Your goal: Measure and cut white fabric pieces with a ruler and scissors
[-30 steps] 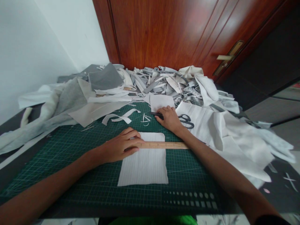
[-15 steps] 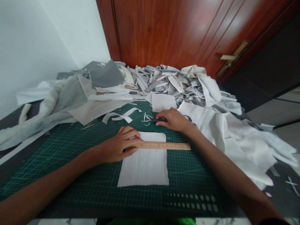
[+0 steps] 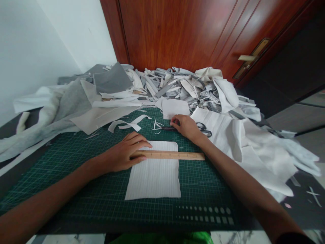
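**Left hand** (image 3: pixel 124 152): forearm reaching in from near left, palm down, fingers lightly spread, resting open on the left end of a **wooden ruler** (image 3: pixel 169 155).

**Ruler**: lying across the far part of a **white ribbed fabric panel** (image 3: pixel 153 173), on a **green cutting mat** (image 3: pixel 203 189).

**Right hand** (image 3: pixel 186 127): arm angled in from near right, fingers curled narrowly over **black scissors** (image 3: pixel 203 130) at the mat's far edge; grip unclear.

**Heap of fabric scraps** (image 3: pixel 182 88): far side.

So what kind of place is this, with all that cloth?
It looks like a sewing or tailoring spot: a green gridded cutting mat, a long wooden ruler, black-handled scissors, and a big heap of white and grey fabric scraps.
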The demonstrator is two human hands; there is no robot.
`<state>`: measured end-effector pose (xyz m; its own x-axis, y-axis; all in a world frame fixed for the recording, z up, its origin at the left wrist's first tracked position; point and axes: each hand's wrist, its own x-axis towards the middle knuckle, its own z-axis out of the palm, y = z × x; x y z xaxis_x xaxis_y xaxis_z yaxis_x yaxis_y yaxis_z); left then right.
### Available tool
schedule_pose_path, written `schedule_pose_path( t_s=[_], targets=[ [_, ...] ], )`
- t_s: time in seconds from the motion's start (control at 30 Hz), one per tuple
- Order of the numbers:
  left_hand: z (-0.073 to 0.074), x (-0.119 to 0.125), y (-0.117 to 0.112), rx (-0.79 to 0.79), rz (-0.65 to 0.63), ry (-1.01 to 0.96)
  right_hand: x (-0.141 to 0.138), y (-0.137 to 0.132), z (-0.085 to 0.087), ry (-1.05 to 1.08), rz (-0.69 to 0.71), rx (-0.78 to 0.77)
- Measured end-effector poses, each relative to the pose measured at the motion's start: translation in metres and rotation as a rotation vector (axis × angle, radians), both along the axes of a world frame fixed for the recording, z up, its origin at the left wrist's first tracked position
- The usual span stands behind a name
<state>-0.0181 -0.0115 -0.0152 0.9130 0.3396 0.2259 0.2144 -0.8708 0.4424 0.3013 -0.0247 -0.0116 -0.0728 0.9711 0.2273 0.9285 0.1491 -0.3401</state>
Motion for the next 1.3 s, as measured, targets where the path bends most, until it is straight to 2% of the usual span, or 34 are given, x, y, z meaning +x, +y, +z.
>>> schedule_pose_path(
  t_s=[0.27,0.37,0.43,0.57,0.7,0.87,1.1,1.3],
  targets=[
    [0.010,-0.009,0.010,-0.048,-0.010,0.113,0.004,-0.002,0.006,0.003,-0.003,0.051],
    [0.017,-0.014,0.011,-0.056,0.006,0.173,0.005,-0.004,0.015,0.040,0.013,0.126],
    [0.022,-0.018,0.013,-0.067,0.011,0.209,0.004,-0.007,0.024,0.098,0.029,0.125],
    [0.029,-0.024,0.018,-0.118,0.015,0.271,-0.009,-0.017,0.042,0.221,0.065,0.103],
    [0.028,-0.027,0.022,-0.180,0.005,0.275,-0.035,-0.035,0.050,0.269,0.182,0.071],
    [0.016,-0.029,0.027,-0.179,-0.011,0.202,-0.066,-0.052,0.041,0.298,0.326,-0.018],
    [0.007,-0.029,0.027,-0.192,0.028,0.123,-0.078,-0.053,0.011,0.329,0.339,-0.053],
    [0.010,-0.027,0.024,-0.198,0.015,0.105,-0.076,-0.052,0.012,0.336,0.313,-0.068]
  ],
)
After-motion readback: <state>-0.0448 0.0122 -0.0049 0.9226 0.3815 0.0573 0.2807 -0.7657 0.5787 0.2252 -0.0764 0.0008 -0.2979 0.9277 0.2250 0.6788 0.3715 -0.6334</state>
